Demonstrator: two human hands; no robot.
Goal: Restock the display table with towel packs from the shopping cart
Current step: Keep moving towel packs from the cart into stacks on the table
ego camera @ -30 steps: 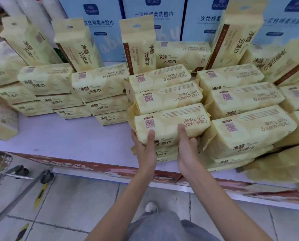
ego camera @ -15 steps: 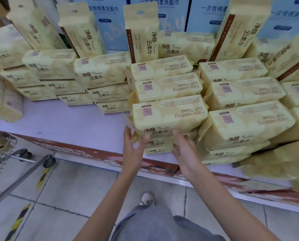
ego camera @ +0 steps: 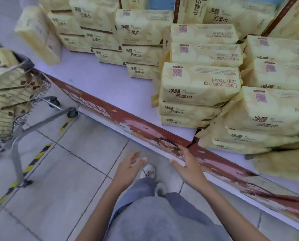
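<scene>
Yellow towel packs are stacked on the white display table (ego camera: 100, 80). The pack that was just placed (ego camera: 200, 84) tops a stack near the table's front edge. My left hand (ego camera: 129, 166) and my right hand (ego camera: 188, 166) hover empty with fingers spread, below the table's red front edge (ego camera: 145, 131) and above the floor. At the far left stands the wire shopping cart (ego camera: 22, 87), with more yellow towel packs (ego camera: 1, 100) inside it.
More stacks of packs fill the table at the back and right, with some standing upright behind. A bare strip of tabletop lies left of the front stack. The cart's grey frame and wheels (ego camera: 72, 113) stand on the tiled floor with yellow-black tape.
Both hands let go of the top pack and drew back down below the table edge. The view has swung left and down, bringing the cart into sight.
</scene>
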